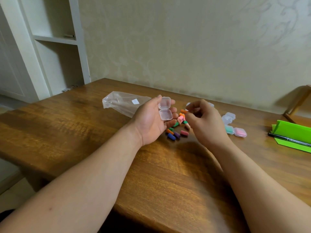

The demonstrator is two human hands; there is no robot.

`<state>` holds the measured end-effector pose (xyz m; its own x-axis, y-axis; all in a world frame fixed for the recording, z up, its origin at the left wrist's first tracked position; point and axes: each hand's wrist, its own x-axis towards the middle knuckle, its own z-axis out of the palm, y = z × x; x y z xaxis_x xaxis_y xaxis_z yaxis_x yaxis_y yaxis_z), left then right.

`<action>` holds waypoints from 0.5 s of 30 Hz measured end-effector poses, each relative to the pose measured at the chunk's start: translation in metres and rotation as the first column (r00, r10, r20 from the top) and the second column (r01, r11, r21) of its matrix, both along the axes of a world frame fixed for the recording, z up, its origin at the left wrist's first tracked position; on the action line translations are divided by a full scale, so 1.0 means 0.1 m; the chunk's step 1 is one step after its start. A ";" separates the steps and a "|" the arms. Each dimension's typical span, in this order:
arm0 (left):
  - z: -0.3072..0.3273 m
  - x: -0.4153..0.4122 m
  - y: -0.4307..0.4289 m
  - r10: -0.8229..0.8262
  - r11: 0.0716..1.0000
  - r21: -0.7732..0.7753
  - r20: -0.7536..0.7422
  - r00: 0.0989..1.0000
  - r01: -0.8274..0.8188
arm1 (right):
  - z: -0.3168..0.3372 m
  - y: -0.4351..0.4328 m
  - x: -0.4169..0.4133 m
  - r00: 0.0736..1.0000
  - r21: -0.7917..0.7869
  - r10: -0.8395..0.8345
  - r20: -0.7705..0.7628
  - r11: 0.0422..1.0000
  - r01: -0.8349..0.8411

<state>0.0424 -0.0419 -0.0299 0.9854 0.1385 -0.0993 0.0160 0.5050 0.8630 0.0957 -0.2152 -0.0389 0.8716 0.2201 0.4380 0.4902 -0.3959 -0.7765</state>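
- Above the middle of the desk (84,132), toward its far edge: small clear box (165,108), hinged lid swung fully open, both shallow halves facing up, lid half farther away.
- Cradled in the left hand (151,121), palm up; fingers cupped beneath, tips showing past the box's right side, thumb laid against the lid's left edge.
- Just right of it: right hand (205,121), back toward the camera, fingers curled, tips bunched together right beside an orange plug (184,111); too blurred to tell whether pinched or only touched.
- Hands near each other, not touching, with a narrow gap between them.
- Under and between the hands, lying on the desk: loose heap of foam plugs (175,132) in orange, pink, green, purple and blue, several partly hidden behind the fingers.
- Behind the left hand, toward the far left corner: clear plastic bag (122,103), flat and crumpled, with a small white label on top.
- Right of the right hand: huddle of spare clear boxes (228,117), lids down.
- Just nearer the near edge from these: teal-filled box (229,129) and pink-filled box (240,132), side by side, touching, both closed.
- At the right edge: bright green folded card (292,133), a slim dark object along its near side, kind not clear.
- Beyond the left edge: white shelving (55,39).
- Beyond the far edge: pale patterned wall (185,47).
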 end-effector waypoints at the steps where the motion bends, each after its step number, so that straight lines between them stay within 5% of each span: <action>1: 0.00 0.00 -0.01 0.002 1.000 0.014 -0.008 1.000 -0.002 | 0.03 0.01 -0.02 1.000 0.016 0.002 0.013 1.000 -0.002; 15: -0.03 0.00 -0.02 -0.173 0.982 0.088 0.044 0.984 0.169 | 0.03 0.17 -0.20 0.984 -0.171 0.118 0.133 0.981 -0.094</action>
